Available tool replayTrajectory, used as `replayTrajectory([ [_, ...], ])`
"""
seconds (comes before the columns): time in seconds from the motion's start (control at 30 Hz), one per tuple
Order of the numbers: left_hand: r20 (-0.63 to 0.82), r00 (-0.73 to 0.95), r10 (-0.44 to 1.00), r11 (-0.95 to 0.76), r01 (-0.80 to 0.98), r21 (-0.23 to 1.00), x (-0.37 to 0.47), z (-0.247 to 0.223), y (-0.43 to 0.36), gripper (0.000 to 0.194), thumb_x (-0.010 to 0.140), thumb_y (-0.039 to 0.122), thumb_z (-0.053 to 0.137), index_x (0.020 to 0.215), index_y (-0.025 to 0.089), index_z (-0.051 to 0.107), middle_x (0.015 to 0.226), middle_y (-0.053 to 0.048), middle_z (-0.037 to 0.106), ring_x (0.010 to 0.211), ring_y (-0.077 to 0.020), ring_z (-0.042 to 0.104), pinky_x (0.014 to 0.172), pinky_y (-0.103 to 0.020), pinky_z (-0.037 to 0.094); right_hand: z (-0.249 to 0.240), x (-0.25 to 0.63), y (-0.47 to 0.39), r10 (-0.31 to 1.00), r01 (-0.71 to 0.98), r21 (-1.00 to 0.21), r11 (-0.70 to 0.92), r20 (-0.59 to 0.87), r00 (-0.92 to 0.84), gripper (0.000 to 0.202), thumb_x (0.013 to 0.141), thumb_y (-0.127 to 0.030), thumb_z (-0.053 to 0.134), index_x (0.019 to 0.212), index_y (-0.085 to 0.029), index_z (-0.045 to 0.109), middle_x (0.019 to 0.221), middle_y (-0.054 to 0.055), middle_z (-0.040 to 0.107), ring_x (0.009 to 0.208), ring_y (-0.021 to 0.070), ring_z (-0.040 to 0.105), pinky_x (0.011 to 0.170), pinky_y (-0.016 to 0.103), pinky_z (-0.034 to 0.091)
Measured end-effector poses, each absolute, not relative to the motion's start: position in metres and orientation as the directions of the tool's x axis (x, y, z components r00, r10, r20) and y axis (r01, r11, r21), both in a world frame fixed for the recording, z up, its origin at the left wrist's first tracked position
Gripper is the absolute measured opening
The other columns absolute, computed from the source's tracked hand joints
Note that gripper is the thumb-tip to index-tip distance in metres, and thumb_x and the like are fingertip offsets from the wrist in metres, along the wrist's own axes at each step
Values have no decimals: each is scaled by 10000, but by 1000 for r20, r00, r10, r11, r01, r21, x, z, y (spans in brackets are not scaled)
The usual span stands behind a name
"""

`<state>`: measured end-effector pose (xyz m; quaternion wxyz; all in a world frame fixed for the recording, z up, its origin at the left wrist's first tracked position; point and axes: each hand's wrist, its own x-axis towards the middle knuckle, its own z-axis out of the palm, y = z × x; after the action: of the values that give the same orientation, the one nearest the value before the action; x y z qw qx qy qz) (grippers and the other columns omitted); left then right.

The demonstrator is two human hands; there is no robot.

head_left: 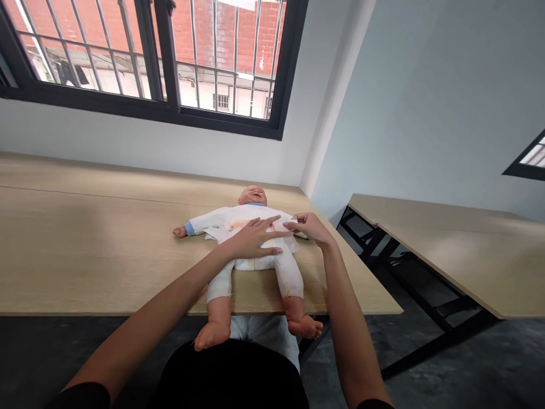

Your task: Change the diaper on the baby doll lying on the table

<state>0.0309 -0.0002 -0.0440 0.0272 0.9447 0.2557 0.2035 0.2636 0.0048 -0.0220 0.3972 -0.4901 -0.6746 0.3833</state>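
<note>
A baby doll (255, 196) lies on its back, its head toward the wall and its feet hanging over the near table edge. It wears a white shirt (238, 216) with a faint orange print and a blue collar and cuff. My left hand (258, 237) lies over the doll's belly, fingers spread across the cloth. At the doll's side, on the right, my right hand (313, 227) pinches the edge of the white shirt between thumb and fingers. The doll's arm on that side is mostly hidden behind my right hand.
The wooden table (106, 255) meets the wall under a barred window (225, 68). A second table (460, 250) with black metal legs (426, 307) stands to the right, across a gap. Dark floor shows below.
</note>
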Motion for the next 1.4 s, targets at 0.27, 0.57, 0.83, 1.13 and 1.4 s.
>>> replayTrajectory([
  [0.27,316,784,534,-845,503,182,33,-43,-1,519,965,602,374,1364,292,493,1475,-66,497,1404,-250,367,1169,-495,143,-22,259,3,951,346,-897,277,204,-233,408,602,-511,800,654,-149,618,645,13,609,614,133,506,554,238,362],
  [0.57,271,727,631,-775,609,171,54,-34,26,650,801,758,482,1094,193,616,1297,-137,555,1239,-346,466,1060,-505,296,-28,260,10,956,351,-890,292,283,-80,448,537,-519,828,585,-161,563,555,-37,481,545,95,358,510,238,236],
  [0.83,209,698,685,-724,621,299,62,-35,44,602,696,733,611,996,211,599,1107,-83,601,1158,-330,506,1030,-495,322,-42,228,13,935,286,-890,354,334,-116,540,572,-618,805,580,-171,502,532,-39,433,538,99,362,508,242,232],
  [1.13,349,580,736,-640,427,640,47,-40,42,783,536,561,848,1152,203,523,1198,-93,597,1142,-307,557,930,-405,458,-54,204,11,895,262,-857,443,409,-177,586,779,-729,589,740,-158,711,755,60,689,730,206,621,679,300,459],
  [1.4,452,612,649,-704,257,662,-1,-42,40,310,737,436,757,901,179,697,1045,-73,679,1045,-237,606,949,-383,455,-56,200,9,836,421,-723,548,484,-258,727,917,-752,316,670,-213,737,845,80,725,931,250,636,943,379,435],
])
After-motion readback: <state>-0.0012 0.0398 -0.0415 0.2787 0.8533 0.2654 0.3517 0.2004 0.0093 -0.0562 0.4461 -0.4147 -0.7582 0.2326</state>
